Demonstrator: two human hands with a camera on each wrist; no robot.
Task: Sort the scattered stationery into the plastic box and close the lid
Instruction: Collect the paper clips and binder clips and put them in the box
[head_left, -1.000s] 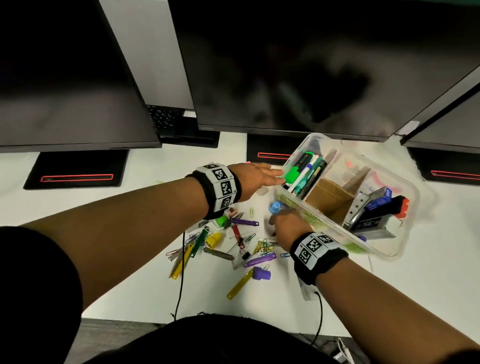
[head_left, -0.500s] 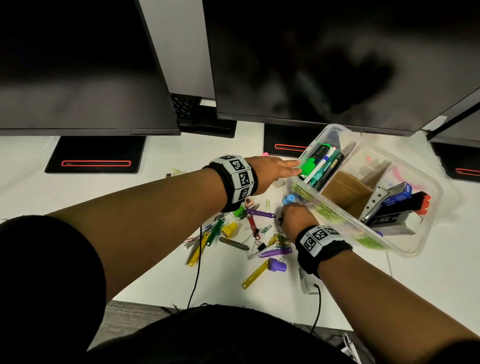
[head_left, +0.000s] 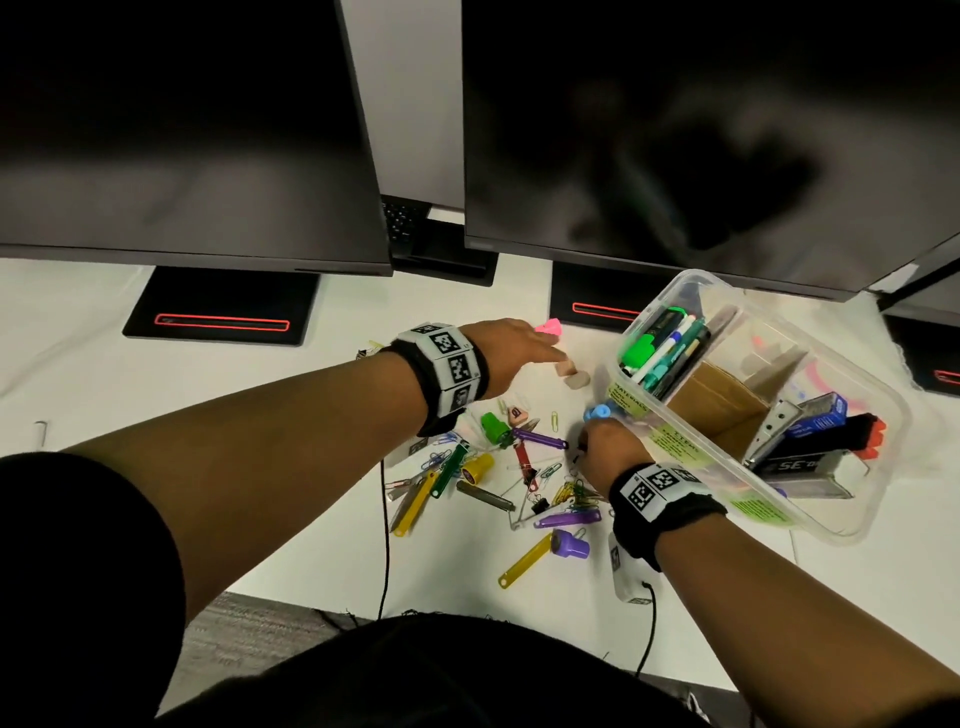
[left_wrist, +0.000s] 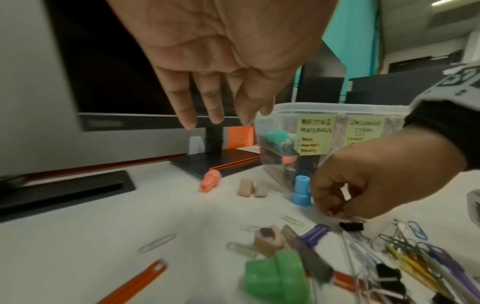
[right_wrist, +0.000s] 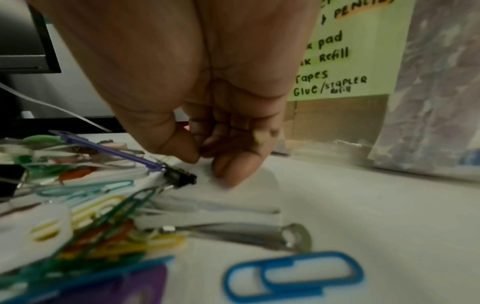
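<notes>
The clear plastic box (head_left: 857, 525) stands open at the right, with pens, a stapler and cardboard dividers inside. My left hand (head_left: 519, 348) hovers open over the table, its straight fingers (left_wrist: 215, 111) pointing down near two erasers (head_left: 571, 374) and a pink cap (head_left: 548, 327). My right hand (head_left: 597, 447) is beside the box wall (left_wrist: 324, 107), next to a blue cap (left_wrist: 301, 191). Its fingers are curled, and thumb and forefinger (right_wrist: 205, 156) pinch at the top of a black binder clip (left_wrist: 350, 226). Loose paper clips (right_wrist: 103, 226) and key tags lie around it.
Dark monitors hang low over the back of the desk on black stands (head_left: 218, 317). A green cap (left_wrist: 278, 275), a purple cap (head_left: 571, 545) and a yellow tag (head_left: 524, 561) lie towards the front edge. Cables and a white device (head_left: 626, 571) trail off that edge.
My left hand has drawn back from the pen compartment of the box to above the erasers, leaving the green marker inside. My right hand has stayed by the blue cap.
</notes>
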